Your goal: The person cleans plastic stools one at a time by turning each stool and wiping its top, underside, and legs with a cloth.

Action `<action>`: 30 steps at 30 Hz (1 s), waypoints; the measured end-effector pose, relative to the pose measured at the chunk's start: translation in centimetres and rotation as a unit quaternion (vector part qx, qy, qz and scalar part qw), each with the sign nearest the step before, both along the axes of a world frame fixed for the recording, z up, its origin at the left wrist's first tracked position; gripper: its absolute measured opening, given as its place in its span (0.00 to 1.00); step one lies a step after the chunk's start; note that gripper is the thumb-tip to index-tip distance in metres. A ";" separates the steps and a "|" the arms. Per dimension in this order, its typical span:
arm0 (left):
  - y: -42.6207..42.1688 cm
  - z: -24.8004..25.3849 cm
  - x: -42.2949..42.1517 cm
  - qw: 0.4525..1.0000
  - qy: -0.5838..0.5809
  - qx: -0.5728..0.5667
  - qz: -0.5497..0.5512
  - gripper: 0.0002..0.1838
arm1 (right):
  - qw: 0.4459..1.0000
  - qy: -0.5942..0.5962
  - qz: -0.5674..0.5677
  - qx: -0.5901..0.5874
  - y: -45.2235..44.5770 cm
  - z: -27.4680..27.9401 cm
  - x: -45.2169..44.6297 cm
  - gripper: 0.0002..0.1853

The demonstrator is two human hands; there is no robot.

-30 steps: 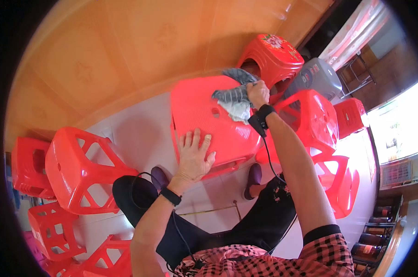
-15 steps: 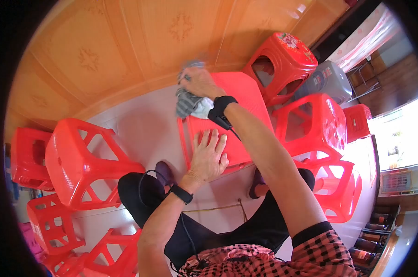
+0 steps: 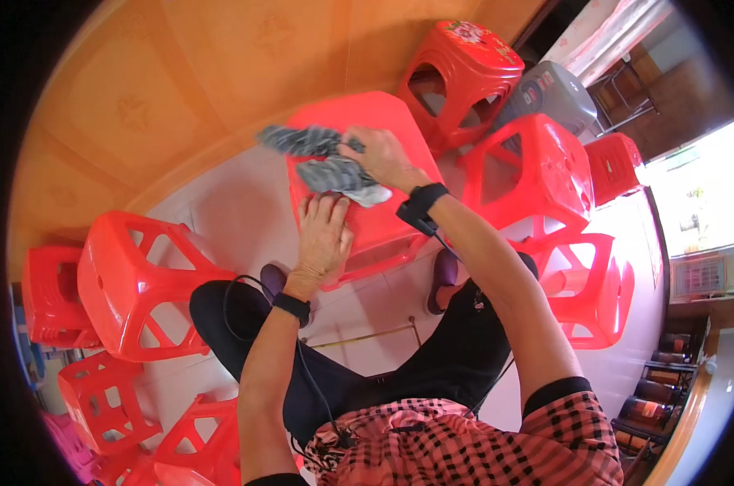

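Between my feet stands a red plastic stool (image 3: 371, 113), its seat facing me. My right hand (image 3: 381, 158) grips a grey striped cloth (image 3: 334, 176) with a whitish patch. The cloth lies bunched over the seat; one loose, motion-blurred end sticks out past the left edge. My left hand (image 3: 324, 239) rests at the near left side of the stool, fingers stretched out, their tips close to the cloth. Whether the fingertips touch it I cannot tell. Both wrists carry black bands.
More red stools stand around: one (image 3: 132, 283) on the left, a flower-printed one (image 3: 456, 89) behind, another (image 3: 549, 170) on the right. A grey container (image 3: 553, 97) sits at the back right. The orange wooden panel (image 3: 221, 81) closes off the far side. Bottles (image 3: 655, 393) fill a rack at lower right.
My right hand has pulled the cloth from the stool's left edge rightward over the seat. My left hand has shifted left on the stool. The whole view has shifted slightly.
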State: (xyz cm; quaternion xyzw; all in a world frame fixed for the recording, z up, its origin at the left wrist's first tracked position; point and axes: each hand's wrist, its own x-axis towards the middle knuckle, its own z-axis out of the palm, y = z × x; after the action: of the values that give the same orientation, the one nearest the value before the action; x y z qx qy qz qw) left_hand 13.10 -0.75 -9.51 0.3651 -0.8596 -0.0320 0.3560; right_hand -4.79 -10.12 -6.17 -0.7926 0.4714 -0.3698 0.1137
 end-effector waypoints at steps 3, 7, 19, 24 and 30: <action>-0.1 -0.1 0.1 1.000 0.021 -0.007 -0.004 0.24 | 0.994 0.003 -0.108 -0.006 3.3 0.1 -3.8 0.14; 0.3 0.6 0.1 0.994 0.079 0.077 0.012 0.23 | 0.976 0.015 -0.216 0.015 6.9 0.3 -4.3 0.14; 7.4 4.7 0.5 0.941 0.241 0.217 0.101 0.28 | 0.967 -0.089 -0.146 0.187 9.4 1.5 1.7 0.18; 8.2 3.9 0.3 0.946 0.203 0.230 0.103 0.33 | 0.973 -0.101 -0.155 0.135 9.1 1.7 2.6 0.18; 6.4 1.8 0.4 0.961 0.195 0.160 0.114 0.33 | 0.945 -0.259 -0.139 0.140 9.4 2.4 1.8 0.16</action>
State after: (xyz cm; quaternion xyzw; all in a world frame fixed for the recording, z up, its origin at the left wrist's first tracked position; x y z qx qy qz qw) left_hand 13.50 5.61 -7.75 0.4992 -0.7100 -0.1992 0.4548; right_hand -3.04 -0.67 -3.77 -0.5716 0.5785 -0.5049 0.2892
